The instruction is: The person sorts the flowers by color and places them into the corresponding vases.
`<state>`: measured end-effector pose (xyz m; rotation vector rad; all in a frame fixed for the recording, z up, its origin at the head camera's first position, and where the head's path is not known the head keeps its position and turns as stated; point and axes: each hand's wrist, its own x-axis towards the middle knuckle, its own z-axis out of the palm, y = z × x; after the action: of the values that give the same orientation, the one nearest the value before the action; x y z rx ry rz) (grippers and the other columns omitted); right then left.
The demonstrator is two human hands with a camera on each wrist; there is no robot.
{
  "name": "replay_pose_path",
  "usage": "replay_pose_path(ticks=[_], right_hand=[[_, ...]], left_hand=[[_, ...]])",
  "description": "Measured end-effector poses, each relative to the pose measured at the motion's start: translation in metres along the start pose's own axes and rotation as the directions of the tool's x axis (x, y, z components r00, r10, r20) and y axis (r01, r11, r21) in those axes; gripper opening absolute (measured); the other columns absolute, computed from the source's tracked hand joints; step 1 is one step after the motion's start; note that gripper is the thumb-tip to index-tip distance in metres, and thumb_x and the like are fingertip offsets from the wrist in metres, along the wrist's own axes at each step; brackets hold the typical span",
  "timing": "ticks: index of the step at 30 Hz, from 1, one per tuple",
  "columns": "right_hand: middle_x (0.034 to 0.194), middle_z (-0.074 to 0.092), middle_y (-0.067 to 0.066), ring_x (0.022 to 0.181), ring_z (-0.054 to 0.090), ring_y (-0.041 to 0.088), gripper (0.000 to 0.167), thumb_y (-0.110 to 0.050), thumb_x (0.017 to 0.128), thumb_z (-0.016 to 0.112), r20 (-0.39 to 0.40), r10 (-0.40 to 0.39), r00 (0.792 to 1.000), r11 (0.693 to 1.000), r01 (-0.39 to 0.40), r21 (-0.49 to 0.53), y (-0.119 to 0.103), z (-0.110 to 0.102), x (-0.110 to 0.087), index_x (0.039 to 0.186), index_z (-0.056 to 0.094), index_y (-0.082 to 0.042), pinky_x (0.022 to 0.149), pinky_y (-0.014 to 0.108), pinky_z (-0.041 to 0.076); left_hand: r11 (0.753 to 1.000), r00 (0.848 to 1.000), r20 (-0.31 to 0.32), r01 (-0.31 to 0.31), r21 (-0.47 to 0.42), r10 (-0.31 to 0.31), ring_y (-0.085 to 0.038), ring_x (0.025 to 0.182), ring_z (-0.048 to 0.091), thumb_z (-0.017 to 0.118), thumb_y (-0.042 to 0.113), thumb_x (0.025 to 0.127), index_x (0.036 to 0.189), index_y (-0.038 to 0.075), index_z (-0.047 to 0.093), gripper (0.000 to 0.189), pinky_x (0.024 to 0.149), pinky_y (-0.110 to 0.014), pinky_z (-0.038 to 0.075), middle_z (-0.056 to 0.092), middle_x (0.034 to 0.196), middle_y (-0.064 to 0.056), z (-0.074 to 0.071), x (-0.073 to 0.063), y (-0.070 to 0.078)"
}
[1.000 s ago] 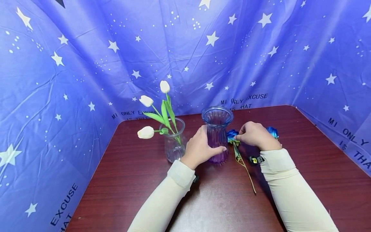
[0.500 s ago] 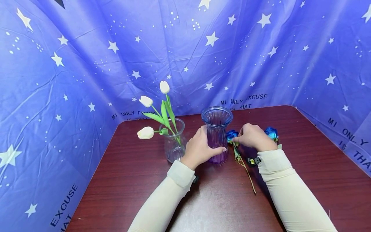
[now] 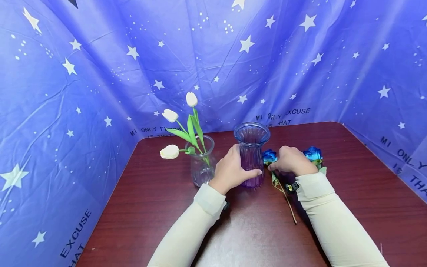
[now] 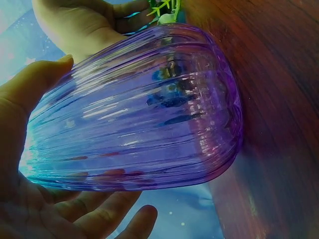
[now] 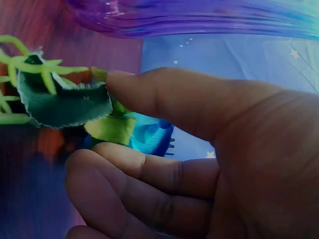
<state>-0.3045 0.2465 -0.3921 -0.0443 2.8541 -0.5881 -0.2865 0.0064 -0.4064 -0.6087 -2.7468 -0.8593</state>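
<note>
My left hand (image 3: 230,171) grips a ribbed glass vase (image 3: 252,160), blue at the rim and purple below, which stands upright on the table. In the left wrist view the thumb and fingers lie on opposite sides of the vase (image 4: 134,114). Close by on the right, a blue artificial rose (image 3: 268,155) lies with its stem toward the front. My right hand (image 3: 293,160) pinches it just under the bloom. Thumb and curled fingers are around the green sepals (image 5: 107,128) in the right wrist view, with the blue bloom (image 5: 152,137) partly hidden behind them.
A clear glass jar (image 3: 200,172) holding white tulips (image 3: 191,99) stands left of my left hand. Another blue rose (image 3: 313,152) lies beyond my right wrist. Behind the dark red table (image 3: 153,207) hangs a star-printed blue cloth (image 3: 213,44).
My right hand has slid slightly down from the rose's bloom to just beneath it, uncovering more of the other rose. My left hand keeps its grip on the vase.
</note>
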Motion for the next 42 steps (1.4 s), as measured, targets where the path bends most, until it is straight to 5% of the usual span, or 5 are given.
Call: replay_pose_path(ticks=[18, 33, 42], right_hand=[[0.061, 0.061, 0.004, 0.058, 0.059, 0.022, 0.025, -0.022, 0.086, 0.077, -0.015, 0.011, 1.000, 1.000, -0.012, -0.018, 0.005, 0.009, 0.006, 0.068, 0.064, -0.010, 0.058, 0.036, 0.048], [0.056, 0.062, -0.002, 0.060, 0.060, 0.022, 0.035, -0.029, 0.085, 0.074, -0.178, -0.052, 0.983, 0.998, 0.048, -0.028, 0.006, -0.012, -0.006, 0.055, 0.062, -0.017, 0.058, 0.035, 0.045], [0.055, 0.064, -0.006, 0.059, 0.058, 0.019, 0.031, -0.031, 0.088, 0.074, -0.271, -0.087, 0.959, 0.996, 0.092, 0.007, -0.002, -0.031, -0.019, 0.061, 0.069, -0.016, 0.056, 0.033, 0.040]], left_hand=[[1.000, 1.000, 0.011, 0.007, 0.001, -0.007, -0.023, 0.108, 0.070, 0.083, 0.067, 0.074, 0.147, 0.015, 0.044, 0.097, 0.087, -0.046, 0.060, 0.062, 0.129, 0.000, 0.000, 0.000, 0.001], [1.000, 0.999, 0.035, 0.022, 0.015, -0.022, -0.027, 0.114, 0.069, 0.081, 0.068, 0.075, 0.150, 0.013, 0.042, 0.102, 0.092, -0.048, 0.059, 0.060, 0.136, -0.003, -0.002, -0.001, 0.003], [1.000, 0.999, 0.032, 0.024, 0.008, -0.025, -0.026, 0.108, 0.070, 0.082, 0.068, 0.074, 0.147, 0.013, 0.043, 0.099, 0.089, -0.047, 0.060, 0.061, 0.128, -0.002, 0.000, 0.000, 0.002]])
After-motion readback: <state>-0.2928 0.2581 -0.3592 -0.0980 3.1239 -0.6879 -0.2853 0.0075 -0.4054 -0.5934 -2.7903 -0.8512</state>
